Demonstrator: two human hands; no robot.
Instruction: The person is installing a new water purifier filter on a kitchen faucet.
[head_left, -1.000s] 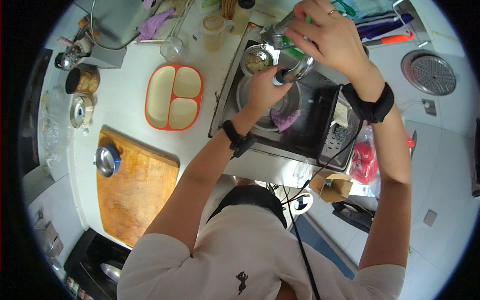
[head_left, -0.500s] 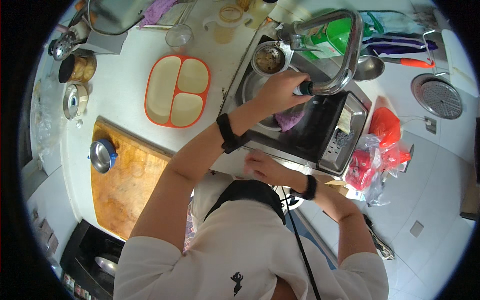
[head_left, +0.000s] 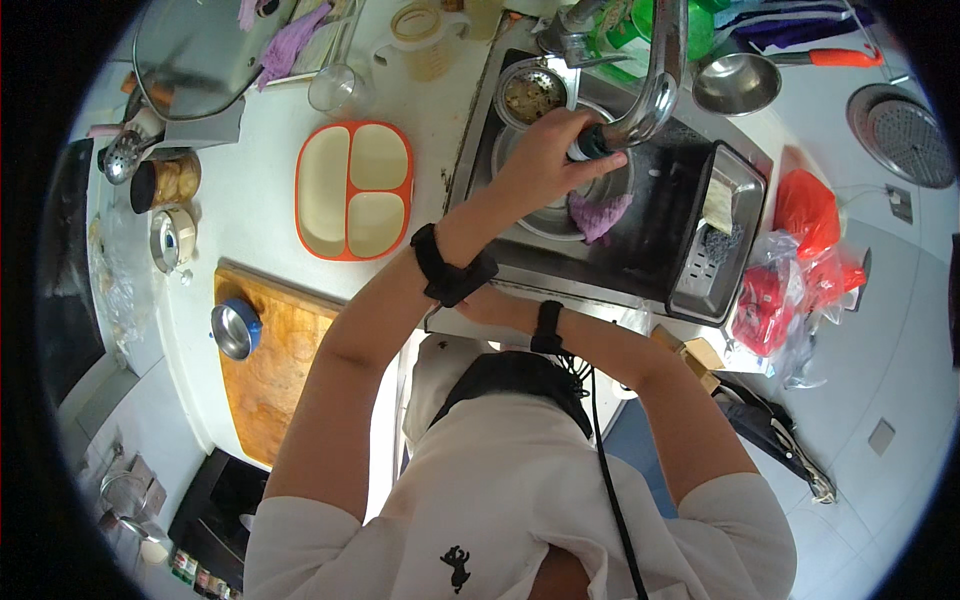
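Observation:
At the sink, my left hand (head_left: 556, 152) is closed round the dark end piece of a chrome faucet (head_left: 656, 100). Under it sits a round metal basin (head_left: 560, 222) in the black sink (head_left: 655, 230), with a purple cloth (head_left: 599, 215) hanging over its rim. Close to my left fingertips is a sink strainer basket (head_left: 530, 97) with food scraps in it. My right hand (head_left: 488, 304) is low at the counter's front edge, beneath my left wrist. The left wristband covers its fingers, so whether they hold anything is hidden.
Left of the sink lies an orange-rimmed divided plate (head_left: 353, 190). A wooden cutting board (head_left: 268, 385) bears a small blue-sided metal bowl (head_left: 236, 329). A metal tray (head_left: 718, 235), red plastic bags (head_left: 806, 215) and a ladle (head_left: 737, 84) are on the right.
My right hand has moved left, from in front of the sink to below my left wrist. The left hand stays on the faucet. The whole view has shifted a little.

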